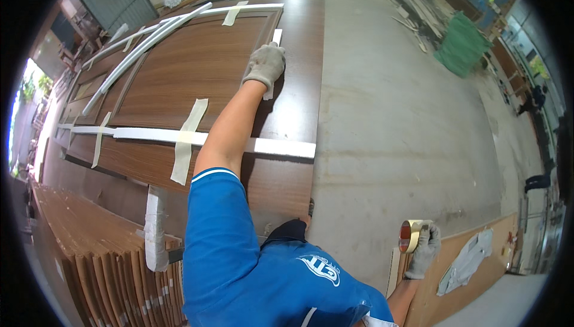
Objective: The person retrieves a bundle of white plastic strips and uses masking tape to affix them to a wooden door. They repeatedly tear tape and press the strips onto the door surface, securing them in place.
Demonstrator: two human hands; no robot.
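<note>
My left hand [266,65], in a grey work glove, is stretched out over a brown wood-grain door panel [179,70]. Its fingers are closed round a white strip [277,36] at the panel's right part, with the strip's ends showing beyond the glove. Low on the right, away from the panel, my gloved right hand [425,251] grips a roll of pale adhesive tape [410,236]. A long white strip [152,135] crosses the near part of the panel, held by pieces of masking tape [190,141]. Another white strip [250,8] runs along the far edge, also taped.
Loose white strips [146,46] lie slanting across the panel's left half. Stacked brown boards [113,273] stand at the lower left beside a white-wrapped post [156,231]. A brown board with a grey cloth [469,261] is at the lower right. A green sack [463,44] sits at the far right.
</note>
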